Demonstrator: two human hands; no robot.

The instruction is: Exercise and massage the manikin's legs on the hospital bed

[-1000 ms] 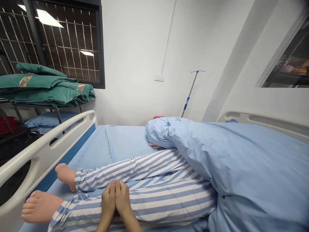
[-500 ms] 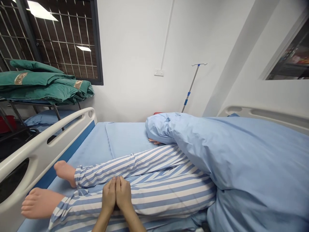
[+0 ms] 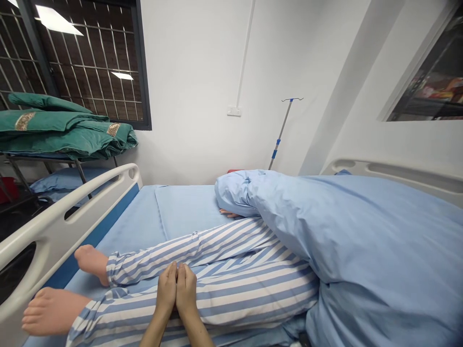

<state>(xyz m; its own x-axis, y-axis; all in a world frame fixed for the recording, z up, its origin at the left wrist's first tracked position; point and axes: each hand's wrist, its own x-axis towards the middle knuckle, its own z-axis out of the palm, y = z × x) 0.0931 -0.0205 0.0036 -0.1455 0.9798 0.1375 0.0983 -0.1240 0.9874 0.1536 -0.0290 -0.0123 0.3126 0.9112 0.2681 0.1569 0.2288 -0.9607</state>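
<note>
Hands at the near leg of a figure in bed, head view. The left hand [image 3: 167, 289] and right hand [image 3: 186, 290] lie side by side, backs up, a narrow dark gap showing between them towards the fingertips. The fingers of each are drawn together and look slightly curved; the palms are hidden, so how far either hand is open cannot be told. No held object is visible.

Striped trousers [image 3: 260, 291] cover both legs. The near leg [image 3: 231, 301] lies directly behind and below the hands in this view; contact with the cloth cannot be confirmed. Its long axis runs across the view, from the quilt [image 3: 361, 236] at right to the near foot [image 3: 56, 311] at left, so that the forearms cross it almost squarely. The far leg [image 3: 155, 262] lies beyond the fingertips, converging with the near one towards the quilt. Of the two hands, the left is nearer the feet and the right nearer the quilt, whose edge is well apart from both. The footboard [image 3: 47, 240] stands past the feet; the sheet [image 3: 191, 205] extends behind the far leg.
</note>
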